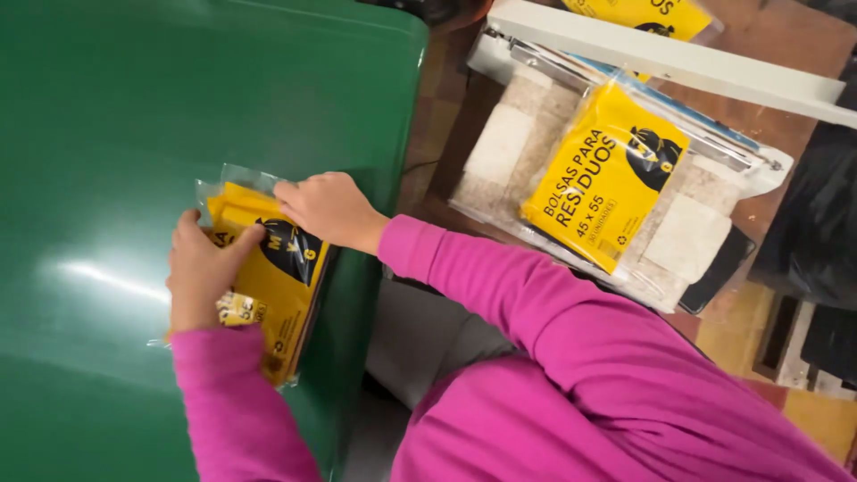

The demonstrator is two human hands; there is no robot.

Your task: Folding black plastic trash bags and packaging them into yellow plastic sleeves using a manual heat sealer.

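Note:
A clear plastic packet with a yellow and black label [284, 275] lies on the green table [107, 125] near its right edge. My left hand [198, 272] presses down on the packet's left part, thumb across the label. At the packet's upper end, my right hand [328, 207] grips it with the fingers curled over the clear flap. Both arms are in pink sleeves.
To the right, past the table's edge, stands a white heat sealer [661, 54] with a second yellow-labelled packet [603, 174] lying on a pale patterned surface. Another yellow packet [647, 13] shows at the top. Dark objects sit at the far right.

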